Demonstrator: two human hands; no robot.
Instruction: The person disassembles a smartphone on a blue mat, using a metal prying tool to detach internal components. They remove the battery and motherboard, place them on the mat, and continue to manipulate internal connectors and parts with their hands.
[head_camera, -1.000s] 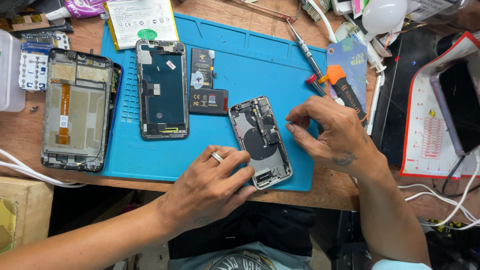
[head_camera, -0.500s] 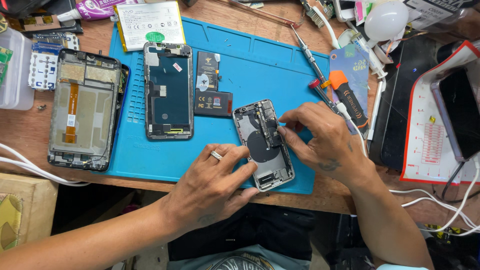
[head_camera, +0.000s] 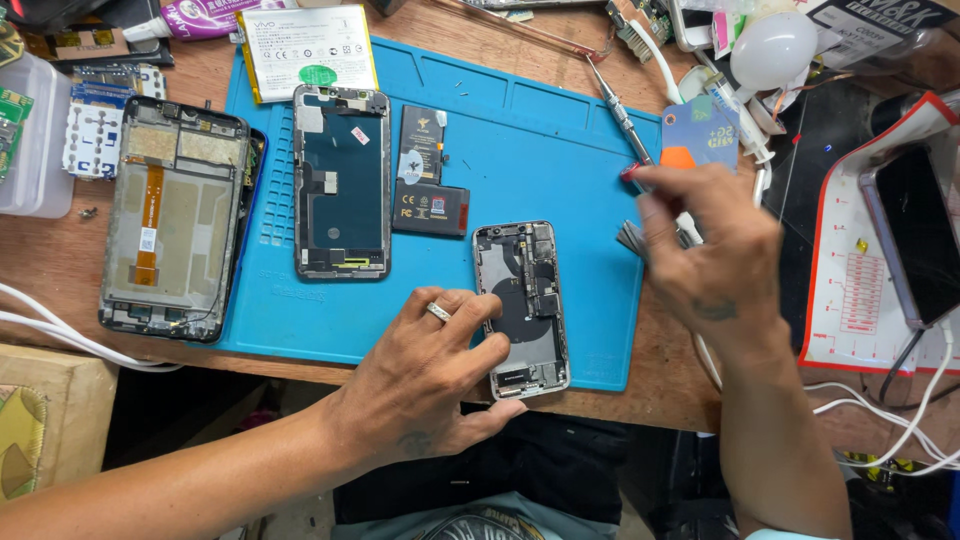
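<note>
Left hand (head_camera: 425, 375) pins the opened phone (head_camera: 522, 308) with spread fingers mid-frame; right hand (head_camera: 715, 250) pinches a red-tipped screwdriver (head_camera: 655, 185), so keep that brace firm.

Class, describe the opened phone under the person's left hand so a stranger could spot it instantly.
Find the blue mat. Near its front edge, the left hand rests against an opened phone. Unlike the two larger phone frames further left, it is small, silver-rimmed and packed with dark components.

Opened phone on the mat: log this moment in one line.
left hand: steadies opened phone | right hand: at tools by mat edge
</note>
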